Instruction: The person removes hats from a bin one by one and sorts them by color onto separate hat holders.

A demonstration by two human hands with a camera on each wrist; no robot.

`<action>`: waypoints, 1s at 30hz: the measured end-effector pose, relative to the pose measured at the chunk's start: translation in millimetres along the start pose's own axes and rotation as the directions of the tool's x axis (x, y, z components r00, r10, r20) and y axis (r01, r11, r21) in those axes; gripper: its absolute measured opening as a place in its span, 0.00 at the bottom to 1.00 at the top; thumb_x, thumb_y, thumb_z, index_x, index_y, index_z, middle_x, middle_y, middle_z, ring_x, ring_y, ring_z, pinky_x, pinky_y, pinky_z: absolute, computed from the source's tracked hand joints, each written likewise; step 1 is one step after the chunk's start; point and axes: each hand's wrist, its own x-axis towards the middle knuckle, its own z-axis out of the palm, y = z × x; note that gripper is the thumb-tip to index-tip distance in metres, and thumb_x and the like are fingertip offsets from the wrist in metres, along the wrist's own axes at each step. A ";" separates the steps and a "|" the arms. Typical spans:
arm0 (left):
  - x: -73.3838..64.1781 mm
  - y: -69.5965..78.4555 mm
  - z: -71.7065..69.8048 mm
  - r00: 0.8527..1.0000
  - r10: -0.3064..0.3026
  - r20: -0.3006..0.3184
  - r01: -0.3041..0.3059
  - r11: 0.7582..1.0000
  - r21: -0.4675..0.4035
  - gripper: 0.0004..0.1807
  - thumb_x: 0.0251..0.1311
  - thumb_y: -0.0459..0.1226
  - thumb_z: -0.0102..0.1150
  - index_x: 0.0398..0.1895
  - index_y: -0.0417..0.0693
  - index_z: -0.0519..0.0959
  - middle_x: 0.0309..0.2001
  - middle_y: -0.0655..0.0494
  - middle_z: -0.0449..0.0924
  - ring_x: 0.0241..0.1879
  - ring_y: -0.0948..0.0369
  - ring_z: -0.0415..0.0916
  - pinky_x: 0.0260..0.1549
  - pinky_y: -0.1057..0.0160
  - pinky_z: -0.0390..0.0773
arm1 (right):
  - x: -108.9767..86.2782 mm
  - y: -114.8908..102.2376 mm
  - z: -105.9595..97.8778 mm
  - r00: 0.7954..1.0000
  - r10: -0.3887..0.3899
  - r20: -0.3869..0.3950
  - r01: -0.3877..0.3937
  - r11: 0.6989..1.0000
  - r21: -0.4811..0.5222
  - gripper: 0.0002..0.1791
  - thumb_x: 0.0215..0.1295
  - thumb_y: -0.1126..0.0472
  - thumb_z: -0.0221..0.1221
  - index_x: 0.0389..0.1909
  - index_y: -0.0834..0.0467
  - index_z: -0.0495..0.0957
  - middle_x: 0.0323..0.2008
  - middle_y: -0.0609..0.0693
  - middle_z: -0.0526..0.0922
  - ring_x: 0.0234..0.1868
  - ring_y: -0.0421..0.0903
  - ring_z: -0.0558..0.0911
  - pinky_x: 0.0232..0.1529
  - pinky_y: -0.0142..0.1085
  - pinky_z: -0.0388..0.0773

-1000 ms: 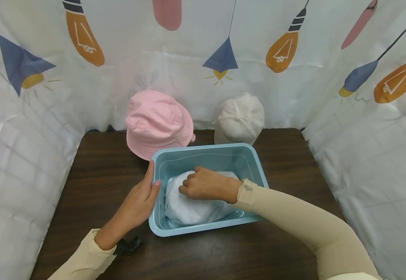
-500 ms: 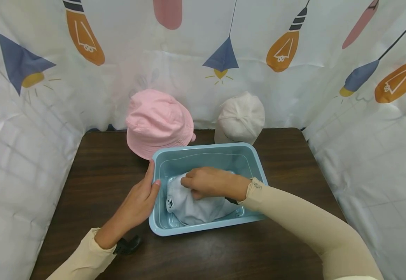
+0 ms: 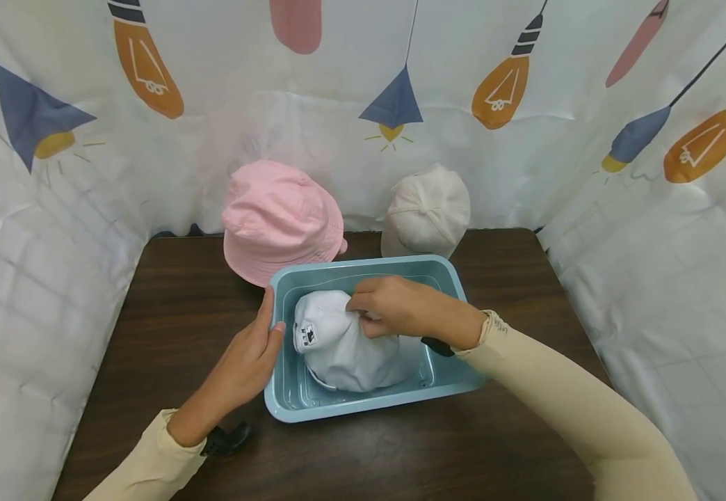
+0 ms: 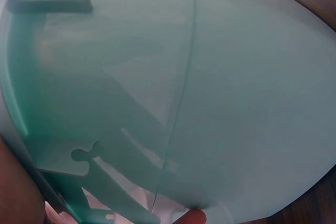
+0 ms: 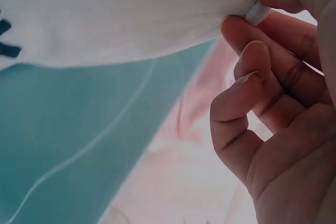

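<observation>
A white cap (image 3: 344, 348) with a small black-and-white label sits tilted inside a blue plastic basin (image 3: 400, 400). My right hand (image 3: 403, 306) reaches in from the right and pinches the cap by the button on top of its crown. In the right wrist view, thumb and fingertips (image 5: 236, 27) close at that button, drawing the fabric into folds. My left hand (image 3: 247, 358) holds the basin's left end, thumb over the rim and fingers along the outer wall. The left wrist view shows the basin's smooth wall (image 4: 252, 98) with one fingertip (image 4: 193, 217) against it.
A pink bucket hat (image 3: 278, 216) stands behind the basin at the left. An off-white cap (image 3: 428, 212) is behind it at the right. All rest on a dark wooden table (image 3: 181, 299), enclosed by a printed white curtain (image 3: 325, 132).
My right hand has moved right and slightly away from me, pulling up the cap's crown. The cap has turned, so its label now shows at the left. My left hand keeps its place on the basin.
</observation>
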 end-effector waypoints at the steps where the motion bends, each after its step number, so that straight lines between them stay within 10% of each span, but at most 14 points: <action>1: -0.1 0.1 0.0 1.000 -0.002 0.000 0.002 1.000 0.001 0.38 0.82 0.43 0.36 0.83 0.52 0.28 0.84 0.45 0.37 0.78 0.40 0.54 0.69 0.34 0.61 | -3.3 1.2 -2.8 1.000 0.010 -0.026 -0.010 1.000 0.010 0.11 0.57 0.68 0.62 0.41 0.58 0.86 0.31 0.46 0.79 0.30 0.39 0.76 0.34 0.25 0.75; 20: -0.2 -1.7 1.3 1.000 0.013 -0.025 -0.013 1.000 -0.002 0.38 0.82 0.47 0.35 0.83 0.52 0.29 0.83 0.42 0.42 0.76 0.39 0.58 0.68 0.33 0.63 | -40.6 4.6 -53.7 0.889 0.070 -0.452 -0.072 0.997 0.014 0.14 0.53 0.70 0.65 0.42 0.59 0.88 0.27 0.47 0.82 0.28 0.39 0.78 0.27 0.28 0.75; 30: 1.1 -1.4 1.0 0.999 0.027 -0.025 -0.027 1.000 -0.004 0.38 0.82 0.47 0.35 0.83 0.52 0.30 0.83 0.45 0.38 0.78 0.40 0.54 0.70 0.34 0.60 | -61.0 2.8 -119.3 0.753 0.154 -0.640 -0.167 0.985 0.040 0.13 0.57 0.68 0.61 0.42 0.61 0.88 0.26 0.51 0.83 0.28 0.40 0.76 0.35 0.23 0.71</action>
